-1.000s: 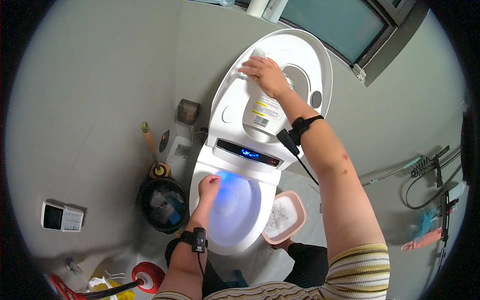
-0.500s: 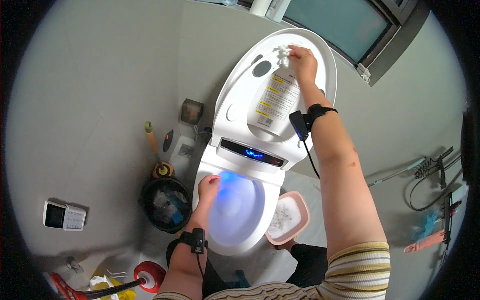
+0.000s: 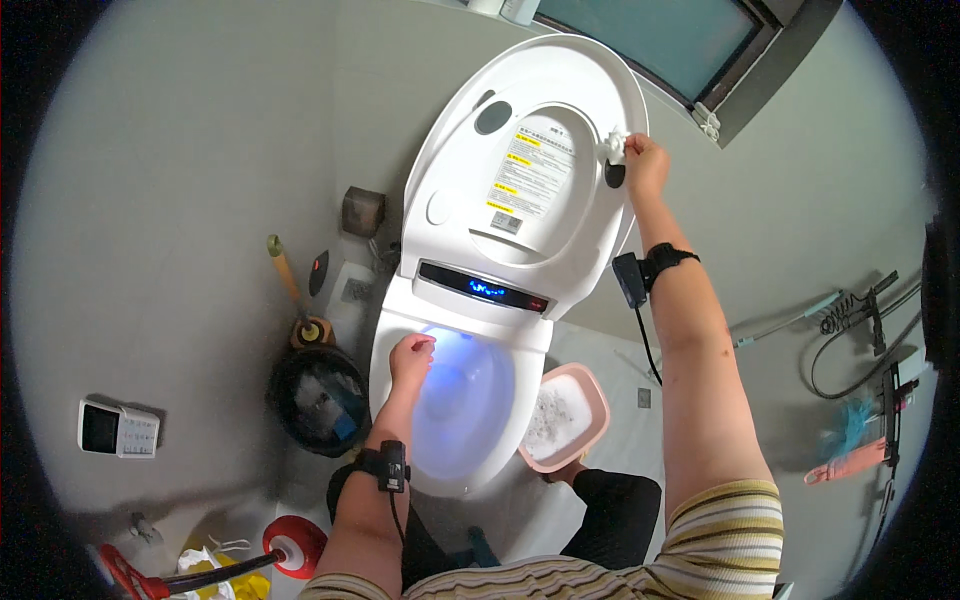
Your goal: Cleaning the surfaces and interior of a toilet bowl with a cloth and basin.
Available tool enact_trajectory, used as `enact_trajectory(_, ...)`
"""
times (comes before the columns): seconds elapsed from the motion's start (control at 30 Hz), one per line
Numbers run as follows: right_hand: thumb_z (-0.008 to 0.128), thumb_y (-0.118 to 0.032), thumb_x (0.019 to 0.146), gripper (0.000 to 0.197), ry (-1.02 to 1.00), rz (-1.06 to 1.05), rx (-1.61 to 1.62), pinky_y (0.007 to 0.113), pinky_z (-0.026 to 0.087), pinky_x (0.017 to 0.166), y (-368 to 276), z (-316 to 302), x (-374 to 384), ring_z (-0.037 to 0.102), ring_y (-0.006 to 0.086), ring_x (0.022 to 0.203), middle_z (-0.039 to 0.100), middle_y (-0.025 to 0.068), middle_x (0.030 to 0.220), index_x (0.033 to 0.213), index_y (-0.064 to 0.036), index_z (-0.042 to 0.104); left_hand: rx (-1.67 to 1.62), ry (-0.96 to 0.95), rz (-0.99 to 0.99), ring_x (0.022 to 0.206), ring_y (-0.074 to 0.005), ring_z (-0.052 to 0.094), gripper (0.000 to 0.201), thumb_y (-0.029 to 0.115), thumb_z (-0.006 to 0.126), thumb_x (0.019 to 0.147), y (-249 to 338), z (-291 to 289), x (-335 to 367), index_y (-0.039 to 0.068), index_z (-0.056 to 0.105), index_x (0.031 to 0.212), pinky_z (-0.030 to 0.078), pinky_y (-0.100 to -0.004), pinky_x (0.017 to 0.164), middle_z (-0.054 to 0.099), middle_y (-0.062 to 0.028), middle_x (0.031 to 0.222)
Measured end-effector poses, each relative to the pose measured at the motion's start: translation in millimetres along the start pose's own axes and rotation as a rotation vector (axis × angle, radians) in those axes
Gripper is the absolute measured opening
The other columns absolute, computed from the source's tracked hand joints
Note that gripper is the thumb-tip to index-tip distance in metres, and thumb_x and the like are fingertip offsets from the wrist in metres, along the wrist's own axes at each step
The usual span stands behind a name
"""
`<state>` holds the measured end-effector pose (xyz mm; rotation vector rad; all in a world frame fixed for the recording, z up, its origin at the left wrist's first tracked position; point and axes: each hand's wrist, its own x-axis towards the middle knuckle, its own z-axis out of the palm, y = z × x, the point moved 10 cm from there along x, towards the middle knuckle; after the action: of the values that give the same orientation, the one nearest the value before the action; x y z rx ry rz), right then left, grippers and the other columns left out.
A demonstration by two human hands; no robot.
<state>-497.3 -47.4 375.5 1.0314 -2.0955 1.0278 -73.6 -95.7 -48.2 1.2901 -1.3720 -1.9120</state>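
Your right hand (image 3: pixel 640 152) pinches the wipe (image 3: pixel 615 146) just to its left, at the raised seat (image 3: pixel 465 160), probably bunched for firmer pressing. Your left hand (image 3: pixel 411 360) curls over the bowl (image 3: pixel 478 425); I can't tell its grip.

My wad (image 3: pixel 615 147) was white, like the toilet (image 3: pixel 465 225); the basin (image 3: pixel 603 410) was pink, my sleeve (image 3: pixel 725 530) striped yellow and white.

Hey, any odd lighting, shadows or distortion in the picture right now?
In the head view, blue light tints the toilet bowl beside the left hand; in the head view, the white remote casts a soft shadow on the wall; in the head view, the black bin is dark inside, and fisheye vignetting blackens the corners.
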Motion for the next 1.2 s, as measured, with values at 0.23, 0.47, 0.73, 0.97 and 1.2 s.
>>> enact_trajectory(0.23, 0.062, -0.012, 0.089, 0.015, 0.097, 0.001, -0.132, 0.043, 0.050, 0.068, 3.3, -16.8, -69.7, 0.066, 0.0345, 0.076, 0.068, 0.0155, 0.077, 0.101, -0.0128, 0.070, 0.044, -0.023, 0.043, 0.074, -0.0122, 0.064, 0.014, 0.014, 0.063, 0.090, -3.7, 10.4, 2.4, 0.006, 0.069, 0.101, 0.052, -0.0253, 0.062, 0.067, -0.0024, 0.088)
enact_trajectory(0.47, 0.063, -0.011, 0.086, 0.007, 0.015, -0.178, -0.455, 0.046, 0.050, 0.066, 16.3, -12.4, -154.7, 0.062, 0.0342, 0.071, 0.066, 0.0144, 0.075, 0.091, -0.0056, 0.066, 0.024, -0.024, 0.091, 0.074, -0.0118, 0.064, 0.016, 0.014, 0.063, 0.090, 28.0, 29.8, -7.3, 0.005, 0.070, 0.101, 0.052, -0.0248, 0.063, 0.068, -0.0035, 0.089)
enact_trajectory(0.73, 0.064, -0.018, 0.090, 0.028, -0.226, -0.020, -0.468, 0.047, 0.049, 0.079, 14.3, -9.7, -181.1, 0.063, 0.0361, 0.084, 0.068, 0.0163, 0.086, 0.114, -0.0037, 0.061, 0.146, -0.007, 0.186, 0.075, -0.0129, 0.065, 0.015, 0.011, 0.062, 0.090, 34.0, 30.9, -10.1, 0.006, 0.070, 0.102, 0.052, -0.0262, 0.063, 0.067, -0.0033, 0.088)
enact_trajectory(0.97, 0.064, -0.017, 0.092, 0.051, 0.039, 0.034, -0.284, 0.046, 0.044, 0.094, -7.2, 4.4, -132.9, 0.057, 0.0375, 0.111, 0.062, 0.0188, 0.125, 0.137, -0.0044, 0.046, 0.248, 0.025, 0.311, 0.071, -0.0128, 0.064, 0.014, 0.013, 0.065, 0.089, 30.1, 32.1, -4.6, 0.005, 0.071, 0.098, 0.052, -0.0269, 0.062, 0.068, -0.0044, 0.084)
enact_trajectory(1.2, 0.051, 0.013, 0.091, 0.055, 0.160, 0.133, 0.335, 0.033, 0.048, 0.100, 36.8, 3.6, -192.5, 0.056, 0.0297, 0.125, 0.056, 0.0130, 0.140, 0.140, -0.0114, 0.053, 0.412, 0.028, 0.430, 0.084, -0.0284, 0.068, 0.013, 0.015, 0.066, 0.085, 43.0, 51.4, -25.4, 0.007, 0.071, 0.093, 0.053, -0.0386, 0.076, 0.071, -0.0140, 0.089)
